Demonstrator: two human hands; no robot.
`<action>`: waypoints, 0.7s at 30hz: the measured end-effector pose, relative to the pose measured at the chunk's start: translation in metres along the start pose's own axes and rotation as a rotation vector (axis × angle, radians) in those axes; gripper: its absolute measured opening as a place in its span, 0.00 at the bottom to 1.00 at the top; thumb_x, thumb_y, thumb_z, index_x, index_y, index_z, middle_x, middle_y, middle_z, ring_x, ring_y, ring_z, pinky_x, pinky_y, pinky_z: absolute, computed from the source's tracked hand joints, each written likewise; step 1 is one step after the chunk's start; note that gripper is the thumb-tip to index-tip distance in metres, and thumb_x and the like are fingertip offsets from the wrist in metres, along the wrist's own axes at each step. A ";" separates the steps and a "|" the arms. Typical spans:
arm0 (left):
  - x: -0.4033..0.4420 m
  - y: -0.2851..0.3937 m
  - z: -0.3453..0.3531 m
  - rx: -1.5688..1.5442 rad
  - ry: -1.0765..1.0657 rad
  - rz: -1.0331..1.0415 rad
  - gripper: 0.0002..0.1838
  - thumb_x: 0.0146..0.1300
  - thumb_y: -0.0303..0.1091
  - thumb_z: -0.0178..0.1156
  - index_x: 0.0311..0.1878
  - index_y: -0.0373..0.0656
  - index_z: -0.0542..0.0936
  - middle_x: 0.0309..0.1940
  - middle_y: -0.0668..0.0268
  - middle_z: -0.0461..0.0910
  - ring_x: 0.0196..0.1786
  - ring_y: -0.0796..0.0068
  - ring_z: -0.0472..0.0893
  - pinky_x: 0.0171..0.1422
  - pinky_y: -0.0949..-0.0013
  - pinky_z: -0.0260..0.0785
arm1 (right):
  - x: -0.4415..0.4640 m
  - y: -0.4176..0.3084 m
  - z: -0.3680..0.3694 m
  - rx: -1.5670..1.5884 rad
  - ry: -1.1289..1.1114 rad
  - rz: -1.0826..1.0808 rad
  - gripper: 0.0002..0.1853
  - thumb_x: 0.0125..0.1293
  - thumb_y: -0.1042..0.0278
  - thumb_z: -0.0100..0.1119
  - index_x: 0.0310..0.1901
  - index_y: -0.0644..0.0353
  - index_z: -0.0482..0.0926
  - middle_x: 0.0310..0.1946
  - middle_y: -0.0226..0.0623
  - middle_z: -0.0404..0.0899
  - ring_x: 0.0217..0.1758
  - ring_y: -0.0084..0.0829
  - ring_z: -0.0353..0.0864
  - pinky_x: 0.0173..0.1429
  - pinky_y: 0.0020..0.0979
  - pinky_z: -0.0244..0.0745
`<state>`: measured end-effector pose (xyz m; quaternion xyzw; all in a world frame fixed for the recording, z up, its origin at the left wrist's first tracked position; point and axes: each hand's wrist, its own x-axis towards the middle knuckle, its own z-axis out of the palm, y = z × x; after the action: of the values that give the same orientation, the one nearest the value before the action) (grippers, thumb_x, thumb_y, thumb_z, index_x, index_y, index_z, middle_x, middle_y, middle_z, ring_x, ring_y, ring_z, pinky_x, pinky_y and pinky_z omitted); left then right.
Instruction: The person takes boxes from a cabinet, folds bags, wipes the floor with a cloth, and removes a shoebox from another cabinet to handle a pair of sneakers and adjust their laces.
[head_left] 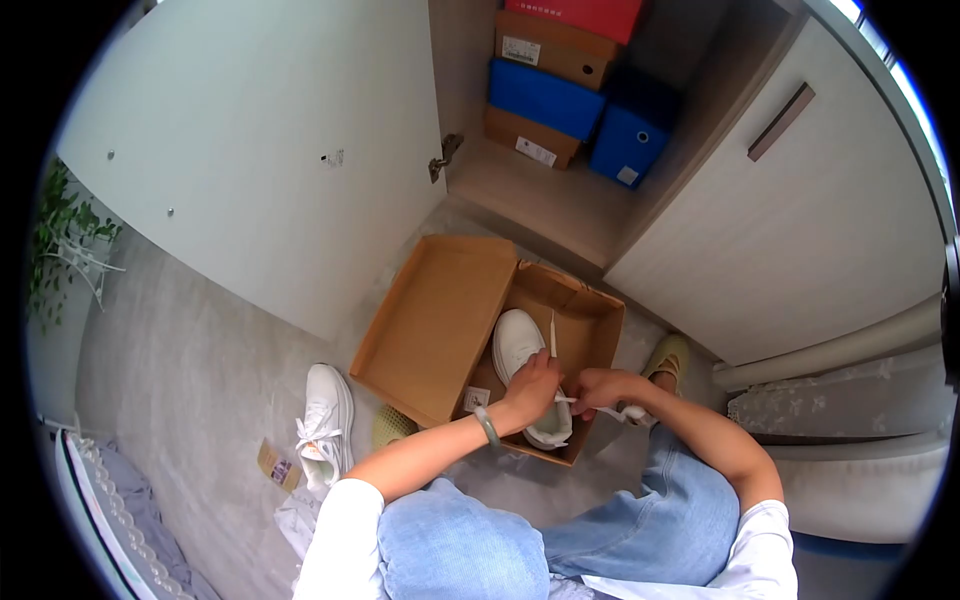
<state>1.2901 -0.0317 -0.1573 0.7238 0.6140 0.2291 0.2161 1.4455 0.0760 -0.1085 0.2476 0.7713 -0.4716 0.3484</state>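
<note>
A white lace-up shoe lies inside an open brown cardboard shoebox, toe toward the cabinet. My left hand is over the shoe's lacing, fingers closed on a white shoelace whose end sticks up. Close beside it, at the shoe's opening, my right hand is closed on a white strip that looks like lace. Some crumpled white material shows under the right wrist. The matching white shoe, laced, stands on the floor to the left.
The box's lid leans open on its left side. A cabinet door stands open; several shoeboxes are stacked inside. A small brown packet and crumpled white paper lie by the left shoe. A plant is far left.
</note>
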 end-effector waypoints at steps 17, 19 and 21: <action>0.003 0.011 -0.116 -0.712 0.184 0.065 0.15 0.77 0.37 0.45 0.42 0.40 0.80 0.41 0.62 0.76 0.47 0.67 0.75 0.56 0.65 0.66 | -0.015 -0.053 -0.014 0.892 0.583 -0.431 0.31 0.66 0.62 0.54 0.69 0.61 0.63 0.57 0.38 0.75 0.59 0.31 0.74 0.67 0.33 0.62; -0.001 0.014 -0.111 -0.717 0.203 0.106 0.13 0.76 0.34 0.46 0.45 0.41 0.80 0.46 0.60 0.74 0.49 0.63 0.74 0.56 0.63 0.67 | -0.007 -0.040 -0.027 0.905 0.606 -0.496 0.34 0.64 0.63 0.55 0.71 0.60 0.59 0.57 0.38 0.74 0.59 0.30 0.74 0.67 0.33 0.61; -0.002 0.013 -0.112 -0.701 0.198 0.082 0.14 0.76 0.36 0.46 0.46 0.41 0.80 0.44 0.59 0.73 0.47 0.63 0.74 0.54 0.63 0.67 | -0.007 -0.035 -0.032 0.918 0.627 -0.562 0.38 0.63 0.64 0.57 0.73 0.60 0.54 0.57 0.39 0.73 0.58 0.30 0.74 0.67 0.34 0.61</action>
<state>1.2336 -0.0322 -0.0596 0.6041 0.4869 0.5028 0.3811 1.4154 0.0889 -0.0738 0.2863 0.5910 -0.7338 -0.1739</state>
